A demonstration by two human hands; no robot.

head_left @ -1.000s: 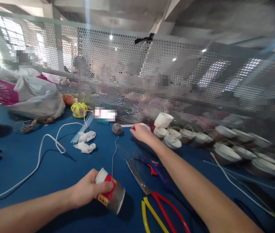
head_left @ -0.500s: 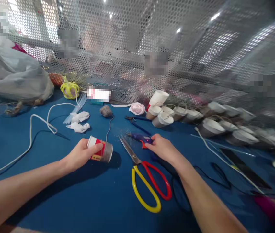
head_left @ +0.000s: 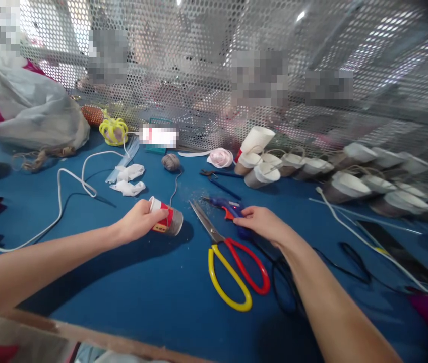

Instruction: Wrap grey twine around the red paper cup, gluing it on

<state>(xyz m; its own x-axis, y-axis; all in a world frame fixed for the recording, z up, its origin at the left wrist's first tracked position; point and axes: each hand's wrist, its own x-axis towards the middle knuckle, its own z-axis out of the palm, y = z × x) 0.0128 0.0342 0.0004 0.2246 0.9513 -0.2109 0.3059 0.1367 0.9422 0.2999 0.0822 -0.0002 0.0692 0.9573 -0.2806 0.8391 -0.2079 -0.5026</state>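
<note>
My left hand (head_left: 140, 220) is closed around a red and white paper cup (head_left: 158, 224), held tilted with its base to the right. Grey yarn covers the cup's base end, and a strand runs from there to a small yarn ball (head_left: 171, 162). On the right, a blue glue gun (head_left: 224, 203) with an orange trigger lies on the table, its small red light lit. The fingers of my right hand (head_left: 262, 222) are closed at its handle, partly hiding it. Between the hands lie large scissors (head_left: 217, 237) with one yellow and one red handle, blades slightly apart.
Behind are pliers (head_left: 221, 184), a pink ribbon roll (head_left: 220, 158) and crumpled white pieces (head_left: 128, 188). Several yarn-wrapped cups (head_left: 262, 174) stand at the back right before a perforated metal screen (head_left: 198, 91). A white cable (head_left: 59, 201) crosses the left side; a plastic bag (head_left: 43, 101) sits behind it.
The view has tilted down, bringing the table's front edge into sight. My right hand has shifted slightly toward the glue gun's handle. My left hand still holds the cup.
</note>
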